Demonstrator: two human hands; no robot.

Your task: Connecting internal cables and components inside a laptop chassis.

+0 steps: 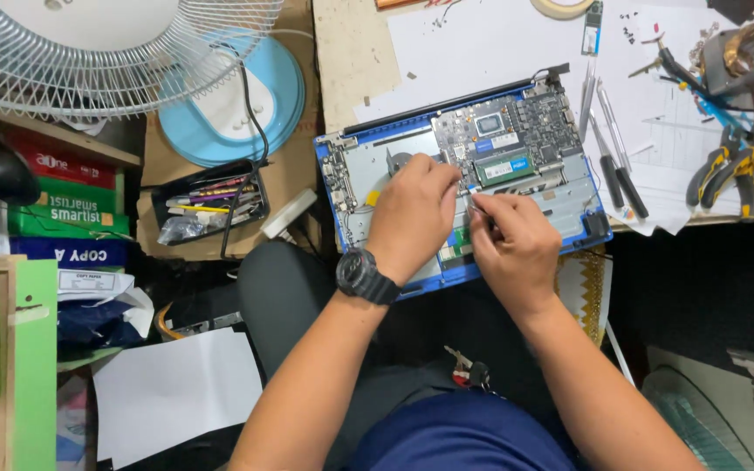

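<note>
An opened blue laptop (351,187) is seen at the bench (351,61) edge, its circuit board exposed. The left hand (412,214) is curled on the inner tray at 9 o'clock from the right hand (512,244); what it grips cannot be told. The right hand is pinched on a thin metal tool (482,207), mostly hidden. Screwdrivers (617,170) lie at 3 o'clock, pliers (735,170) beyond.

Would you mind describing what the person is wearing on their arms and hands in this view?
Both forearms are bare, with no gloves on the left hand or the right hand. The left wrist carries a chunky black wristwatch with a round case and a dark strap. No rings or bracelets can be made out. Near the bottom edge a dark blue shirt shows, its sleeves ending above the forearms.
</note>
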